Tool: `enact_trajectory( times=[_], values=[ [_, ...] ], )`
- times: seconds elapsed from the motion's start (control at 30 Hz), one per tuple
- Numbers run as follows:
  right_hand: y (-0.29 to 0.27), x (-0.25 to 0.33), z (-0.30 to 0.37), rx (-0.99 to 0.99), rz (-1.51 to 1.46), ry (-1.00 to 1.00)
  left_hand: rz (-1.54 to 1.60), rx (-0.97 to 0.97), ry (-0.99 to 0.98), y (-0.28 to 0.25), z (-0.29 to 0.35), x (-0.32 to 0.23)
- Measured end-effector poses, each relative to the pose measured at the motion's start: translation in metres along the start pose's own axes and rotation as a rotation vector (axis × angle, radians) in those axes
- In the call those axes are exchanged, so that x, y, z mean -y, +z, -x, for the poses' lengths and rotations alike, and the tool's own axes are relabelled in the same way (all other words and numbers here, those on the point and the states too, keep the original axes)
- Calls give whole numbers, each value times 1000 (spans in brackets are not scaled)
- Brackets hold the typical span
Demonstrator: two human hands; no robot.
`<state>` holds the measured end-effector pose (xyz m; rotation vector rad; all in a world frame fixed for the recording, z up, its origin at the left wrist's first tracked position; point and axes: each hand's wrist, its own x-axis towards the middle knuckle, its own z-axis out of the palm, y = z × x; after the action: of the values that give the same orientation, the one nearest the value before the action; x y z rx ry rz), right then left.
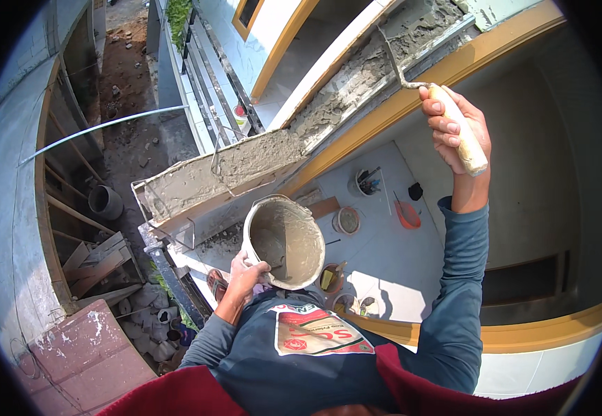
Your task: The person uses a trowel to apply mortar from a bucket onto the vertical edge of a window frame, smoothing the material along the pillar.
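Note:
My left hand grips the rim of a mortar-smeared bucket, tilted so its inside shows with some grey mix low down. Raised at the upper right, my right hand is wrapped around the pale handle of a trowel. Its bent shank and thin blade reach over wet grey mortar on the long ledge, and the blade appears edge-on; whether it touches the mortar I cannot tell. A shorter ledge section beyond the bucket also carries mortar, with bent metal rod clamps across its boards.
On the tiled floor below stand a tool-filled bucket, a smaller bucket, a red basin and several small containers. A dark metal railing rises beyond the ledge. Far left lies a narrow dirt passage with scrap boards.

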<state>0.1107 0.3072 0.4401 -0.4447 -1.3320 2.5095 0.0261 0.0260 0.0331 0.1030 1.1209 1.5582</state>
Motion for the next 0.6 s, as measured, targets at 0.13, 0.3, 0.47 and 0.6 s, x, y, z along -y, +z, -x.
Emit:
enact_trajectory(
  times=[0.13,0.3,0.47,0.6],
  values=[
    [20,12,3,-81,220,-85,-31,16,-5,-4,-3,4],
    [40,-19,13,-313,667,-281,-28,25,-3,-5,-4,1],
    [22,-62,38,-225,691,-238,0,19,32,2,4,-14],
    [2,-99,50,-105,505,-96,-8,-13,22,4,10,-23]
  ],
)
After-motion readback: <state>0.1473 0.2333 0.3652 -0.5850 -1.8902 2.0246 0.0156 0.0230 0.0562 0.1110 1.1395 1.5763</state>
